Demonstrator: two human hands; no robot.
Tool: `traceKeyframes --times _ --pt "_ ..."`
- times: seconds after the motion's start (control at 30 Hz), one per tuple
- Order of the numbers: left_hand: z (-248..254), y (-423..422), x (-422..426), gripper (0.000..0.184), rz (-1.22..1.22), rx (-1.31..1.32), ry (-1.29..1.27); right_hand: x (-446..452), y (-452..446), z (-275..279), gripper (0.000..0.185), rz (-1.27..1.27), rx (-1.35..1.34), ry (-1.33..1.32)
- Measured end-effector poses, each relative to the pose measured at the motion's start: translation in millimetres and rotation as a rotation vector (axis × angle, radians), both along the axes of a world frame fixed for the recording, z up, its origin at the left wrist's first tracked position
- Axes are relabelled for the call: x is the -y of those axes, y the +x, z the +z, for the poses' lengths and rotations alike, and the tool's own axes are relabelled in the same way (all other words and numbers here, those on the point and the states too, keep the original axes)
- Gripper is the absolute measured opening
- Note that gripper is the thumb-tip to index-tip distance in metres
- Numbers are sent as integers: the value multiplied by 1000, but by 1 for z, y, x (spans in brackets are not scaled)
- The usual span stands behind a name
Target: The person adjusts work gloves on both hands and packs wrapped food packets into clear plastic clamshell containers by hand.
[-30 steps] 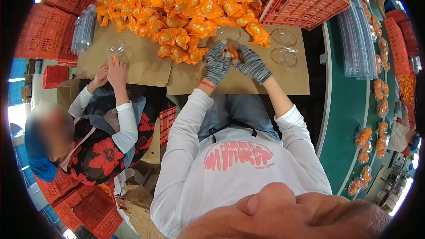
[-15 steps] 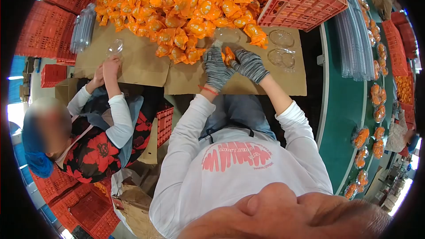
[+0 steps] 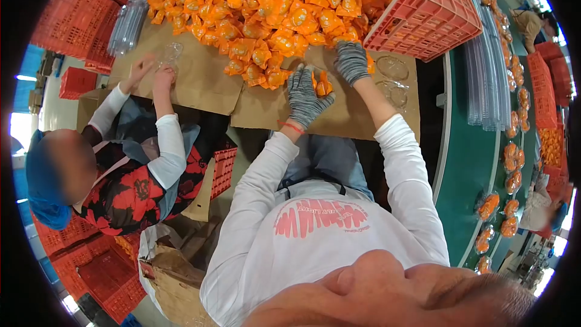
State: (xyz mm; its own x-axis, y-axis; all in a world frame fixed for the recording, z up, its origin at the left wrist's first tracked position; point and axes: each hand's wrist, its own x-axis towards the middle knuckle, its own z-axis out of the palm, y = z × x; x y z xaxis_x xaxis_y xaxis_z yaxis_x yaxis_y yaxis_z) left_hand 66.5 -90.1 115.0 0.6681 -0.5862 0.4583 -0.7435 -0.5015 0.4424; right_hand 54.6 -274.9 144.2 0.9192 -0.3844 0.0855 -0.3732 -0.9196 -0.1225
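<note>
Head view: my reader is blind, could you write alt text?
Left hand in grey knitted glove holds small orange-wrapped packets over brown cardboard; right hand, gloved alike, is at the edge of a large heap of them.

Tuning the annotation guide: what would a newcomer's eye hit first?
The heap of orange packets on the far side of the cardboard, with a red crate at its right. Next, the gloved hands: left hand at an orange piece, right hand at the heap's near edge.
</note>
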Motion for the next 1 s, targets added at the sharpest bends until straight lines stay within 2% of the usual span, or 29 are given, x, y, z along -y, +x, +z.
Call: traceKeyframes --times 0.1,0.13,0.27,0.37,0.4,0.5,0.6,0.67,0.7,0.77,0.87,0.93,1.0 --pt "1 -2 -1 93 31 -6 14 3 -15 7 29 102 200 321" --pt "-7 1 1 93 41 31 10 -6 -21 14 31 89 153 432" --pt "-12 0 1 95 86 56 23 -36 -44 11 42 140 378 516" --pt "-10 -4 2 98 105 -16 71 -42 -59 -8 43 294 514 452" --pt "-7 -4 2 97 109 -37 75 -48 -65 -9 44 256 511 411" --pt "-2 -6 1 96 86 -86 103 -46 -65 -11 46 410 501 267" --pt "-4 5 2 94 29 -76 219 -33 -56 -2 47 499 448 310" --pt "-18 8 3 93 47 -37 354 -24 -44 -5 47 440 263 620" --pt "-13 8 2 93 22 -86 329 -21 -40 -6 47 404 166 775" --pt "2 9 3 93 -28 -181 274 -30 -22 13 47 393 104 652" --pt "-27 14 9 96 13 -175 532 -41 -8 15 46 359 -4 537" --pt "-16 7 1 99 63 -203 361 -50 -7 13 43 367 7 415" --pt "-14 0 -4 101 97 -198 227 -53 -9 16 43 359 -7 415"
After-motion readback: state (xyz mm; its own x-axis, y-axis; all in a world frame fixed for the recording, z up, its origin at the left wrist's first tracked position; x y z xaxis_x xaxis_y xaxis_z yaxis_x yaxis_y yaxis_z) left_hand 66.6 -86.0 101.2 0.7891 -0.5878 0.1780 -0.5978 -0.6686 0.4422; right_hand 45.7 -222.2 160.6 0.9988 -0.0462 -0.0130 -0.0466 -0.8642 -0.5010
